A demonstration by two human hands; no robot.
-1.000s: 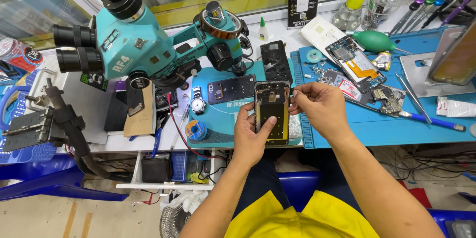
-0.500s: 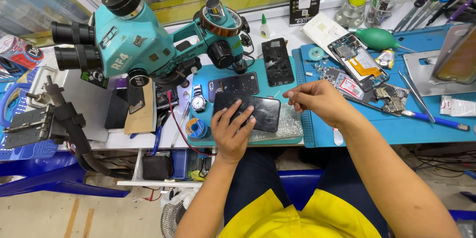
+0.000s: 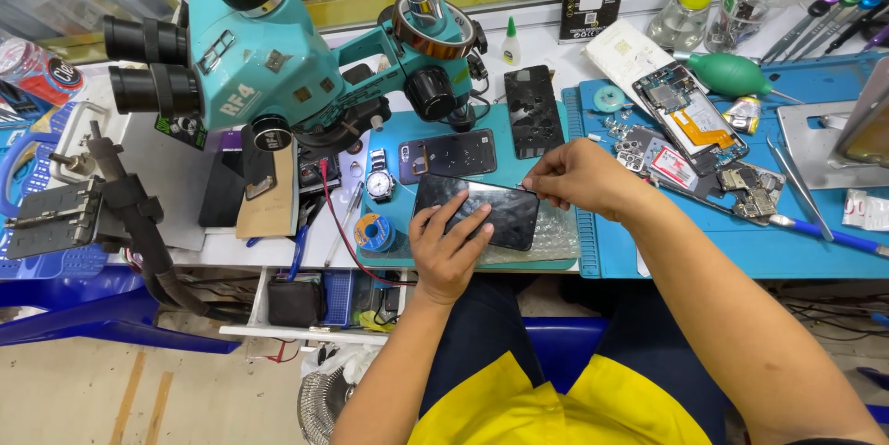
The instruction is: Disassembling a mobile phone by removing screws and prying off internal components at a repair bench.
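A black smartphone (image 3: 500, 213) lies screen up, lengthwise, on a clear bubble sheet (image 3: 556, 239) over the teal mat (image 3: 407, 250). My left hand (image 3: 449, 246) presses flat on the phone's left half, fingers spread. My right hand (image 3: 579, 176) pinches at the phone's upper right edge, holding what looks like a thin tool or tab against it; what it grips is too small to tell.
A teal stereo microscope (image 3: 269, 56) stands at the back left. Another phone (image 3: 449, 153), a dark back cover (image 3: 532, 110), a wristwatch (image 3: 380, 184) and a solder spool (image 3: 375, 232) lie on the mat. An opened phone (image 3: 690, 116), parts, tweezers (image 3: 798, 188) and a green air blower (image 3: 736, 73) sit on the blue mat at right.
The phone, held upright in both hands with its open back toward me, was turned over and laid flat screen up. My left hand now presses it down; my right hand moved to its upper right edge.
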